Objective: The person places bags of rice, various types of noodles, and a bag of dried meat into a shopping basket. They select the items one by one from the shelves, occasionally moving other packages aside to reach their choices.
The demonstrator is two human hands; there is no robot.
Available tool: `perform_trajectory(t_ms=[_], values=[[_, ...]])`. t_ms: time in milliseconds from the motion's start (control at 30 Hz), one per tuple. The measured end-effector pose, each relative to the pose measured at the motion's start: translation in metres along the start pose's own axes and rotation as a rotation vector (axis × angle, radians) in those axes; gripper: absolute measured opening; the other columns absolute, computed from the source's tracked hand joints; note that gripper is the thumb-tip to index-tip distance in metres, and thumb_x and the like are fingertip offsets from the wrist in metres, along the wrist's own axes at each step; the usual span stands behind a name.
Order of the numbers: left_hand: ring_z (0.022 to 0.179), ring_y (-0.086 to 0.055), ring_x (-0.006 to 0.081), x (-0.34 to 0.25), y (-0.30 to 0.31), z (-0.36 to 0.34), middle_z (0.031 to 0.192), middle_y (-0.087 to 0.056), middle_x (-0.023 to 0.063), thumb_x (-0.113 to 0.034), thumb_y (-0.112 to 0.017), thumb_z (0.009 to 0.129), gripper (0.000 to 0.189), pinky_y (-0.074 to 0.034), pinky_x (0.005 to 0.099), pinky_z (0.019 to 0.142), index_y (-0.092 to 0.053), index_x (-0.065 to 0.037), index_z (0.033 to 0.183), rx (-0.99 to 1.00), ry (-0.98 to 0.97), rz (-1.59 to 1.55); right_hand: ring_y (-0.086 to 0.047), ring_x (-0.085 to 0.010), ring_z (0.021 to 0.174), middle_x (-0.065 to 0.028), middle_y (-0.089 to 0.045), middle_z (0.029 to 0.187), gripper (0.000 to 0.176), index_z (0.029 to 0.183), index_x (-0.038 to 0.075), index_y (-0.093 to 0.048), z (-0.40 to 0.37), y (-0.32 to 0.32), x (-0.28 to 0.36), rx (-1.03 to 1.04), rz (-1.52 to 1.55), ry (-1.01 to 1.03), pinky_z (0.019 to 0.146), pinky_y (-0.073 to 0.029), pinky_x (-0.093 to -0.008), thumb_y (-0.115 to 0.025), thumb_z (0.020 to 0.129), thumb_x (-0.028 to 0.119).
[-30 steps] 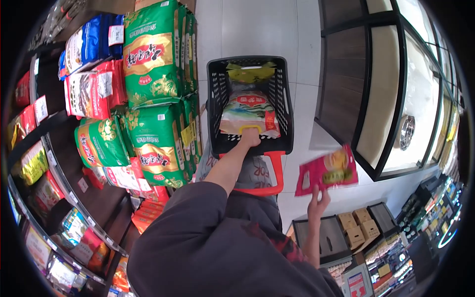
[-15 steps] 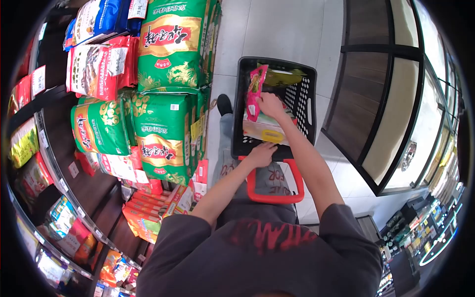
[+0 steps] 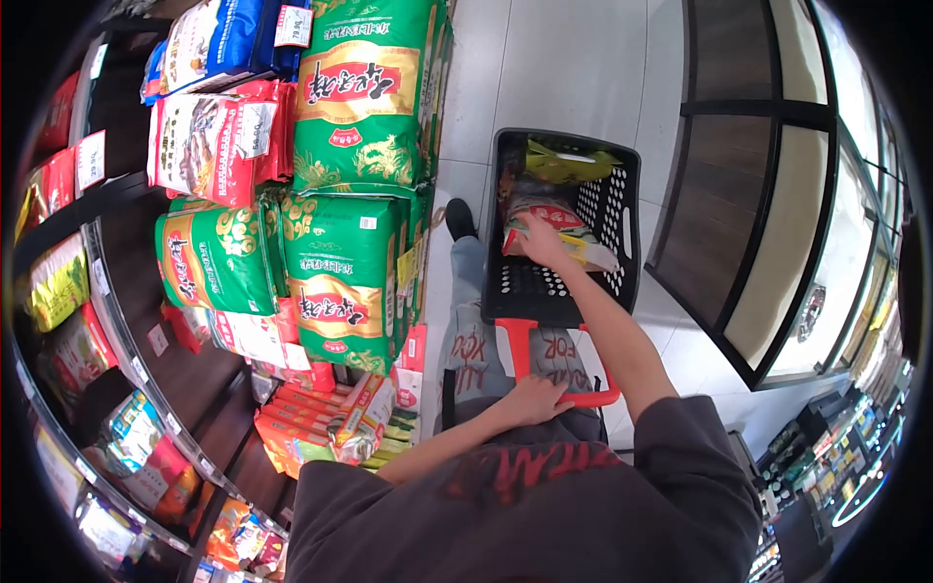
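Note:
A black shopping basket (image 3: 505, 309) with perforated walls and a red handle (image 3: 603, 397) stands in front of my legs. My left hand (image 3: 535, 400) is closed around the near end of that handle. Inside the basket my right hand (image 3: 544, 243) grips a red-and-white food packet (image 3: 554, 216) near its left edge; the fingertips are partly hidden. Deeper in the basket, at the far end, lies a yellow-green packet (image 3: 573, 165).
Large green rice bags (image 3: 350, 262) are stacked on my left, beside red-and-white bags (image 3: 204, 146) and boxes (image 3: 364, 418) lower down. Shelves (image 3: 117, 291) curve along the far left. A dark-framed glass partition (image 3: 739, 223) runs along my right.
My left hand has gone from the basket's near rim back to the handle. The pink packet under my right hand is out of sight, and that hand now holds the red-and-white packet.

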State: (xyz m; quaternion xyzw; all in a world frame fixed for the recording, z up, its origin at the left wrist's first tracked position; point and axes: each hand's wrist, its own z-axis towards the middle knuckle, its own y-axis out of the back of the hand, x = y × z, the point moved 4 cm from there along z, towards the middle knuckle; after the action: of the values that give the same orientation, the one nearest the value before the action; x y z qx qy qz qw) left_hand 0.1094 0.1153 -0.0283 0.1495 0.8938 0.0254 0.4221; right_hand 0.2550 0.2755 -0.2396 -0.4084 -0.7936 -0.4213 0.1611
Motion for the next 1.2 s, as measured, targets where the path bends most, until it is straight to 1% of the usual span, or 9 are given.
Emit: perform_trajectory(t_ms=[33,267,367,433,533,633,767,900,1200], values=[[0.093,-0.067,0.0391,-0.002,0.004,0.001,0.095,-0.068,0.0218,-0.051,-0.047,0.099,0.053,-0.05,0.0506,0.085,-0.061,-0.004,0.119,-0.007,-0.002,0.005,-0.06,-0.0398,0.112,-0.0218,-0.062,0.12,0.043,0.126,0.001,-0.054,-0.023,0.009,-0.001,-0.095,0.123,0.131,0.095,-0.048,-0.0466,-0.064,0.09,0.021],[0.087,-0.067,0.0391,-0.01,0.027,0.009,0.089,-0.069,0.0208,-0.068,-0.052,0.088,0.064,-0.051,0.0506,0.077,-0.064,-0.007,0.104,-0.101,0.008,-0.09,-0.069,-0.0318,0.084,-0.0152,-0.07,0.09,0.017,0.102,0.003,-0.068,-0.244,0.098,-0.025,-0.2,0.199,-0.021,0.075,-0.054,-0.0403,-0.063,0.088,0.011],[0.089,-0.067,0.0356,-0.014,0.039,0.012,0.085,-0.069,0.0193,-0.065,-0.06,0.085,0.059,-0.051,0.048,0.076,-0.064,-0.007,0.081,-0.148,0.11,-0.109,-0.07,-0.0299,0.085,-0.0156,-0.071,0.092,0.018,0.103,0.002,-0.068,-0.313,0.118,-0.02,-0.23,0.202,-0.129,0.075,-0.055,-0.0386,-0.064,0.088,0.012],[0.09,-0.066,0.0359,-0.011,0.043,0.016,0.086,-0.069,0.0196,-0.065,-0.06,0.085,0.059,-0.051,0.0479,0.077,-0.065,-0.006,0.081,-0.18,0.107,-0.109,-0.071,-0.0282,0.085,-0.0159,-0.072,0.093,0.019,0.104,0.002,-0.068,-0.335,0.118,-0.016,-0.255,0.208,-0.181,0.076,-0.055,-0.0373,-0.065,0.089,0.013],[0.093,-0.066,0.0373,-0.002,0.049,0.03,0.091,-0.069,0.0201,-0.065,-0.057,0.087,0.06,-0.05,0.0482,0.081,-0.067,-0.006,0.083,-0.275,0.107,-0.089,-0.071,-0.0294,0.082,-0.0156,-0.071,0.092,0.018,0.102,0.003,-0.07,-0.336,0.103,-0.004,-0.252,0.261,-0.186,0.073,-0.055,-0.0382,-0.066,0.089,0.016],[0.093,-0.066,0.0391,0.003,0.063,0.039,0.093,-0.07,0.021,-0.062,-0.049,0.094,0.063,-0.05,0.0485,0.083,-0.07,-0.003,0.089,-0.433,0.081,-0.113,-0.07,-0.031,0.08,-0.0156,-0.071,0.088,0.02,0.1,0.004,-0.07,-0.316,0.091,0.01,-0.324,0.23,0.026,0.071,-0.055,-0.0398,-0.064,0.091,0.022],[0.082,-0.067,0.0405,0.008,0.088,0.056,0.08,-0.069,0.0228,-0.061,-0.045,0.096,0.067,-0.052,0.0467,0.076,-0.07,0.0,0.086,-0.412,0.095,-0.132,-0.068,-0.0338,0.073,-0.0141,-0.069,0.076,0.026,0.09,0.005,-0.07,-0.291,0.102,0.008,-0.389,0.101,-0.075,0.068,-0.054,-0.0446,-0.064,0.089,0.03],[0.086,-0.069,0.0399,0.001,0.12,0.062,0.084,-0.07,0.0229,-0.06,-0.044,0.097,0.065,-0.052,0.0468,0.076,-0.074,-0.002,0.094,-0.444,0.102,-0.084,-0.067,-0.0338,0.063,-0.0125,-0.065,0.062,0.026,0.078,0.008,-0.07,-0.266,0.121,0.005,-0.462,0.023,-0.04,0.062,-0.053,-0.0454,-0.066,0.086,0.032],[0.086,-0.067,0.0438,-0.017,0.174,0.079,0.087,-0.068,0.0276,-0.038,-0.05,0.099,0.046,-0.052,0.0492,0.078,-0.072,0.002,0.091,-0.673,0.016,0.093,-0.067,-0.0366,0.067,-0.0158,-0.068,0.068,0.028,0.072,0.007,-0.068,-0.227,0.171,0.014,-0.543,0.042,0.013,0.066,-0.054,-0.048,-0.065,0.085,0.031]])
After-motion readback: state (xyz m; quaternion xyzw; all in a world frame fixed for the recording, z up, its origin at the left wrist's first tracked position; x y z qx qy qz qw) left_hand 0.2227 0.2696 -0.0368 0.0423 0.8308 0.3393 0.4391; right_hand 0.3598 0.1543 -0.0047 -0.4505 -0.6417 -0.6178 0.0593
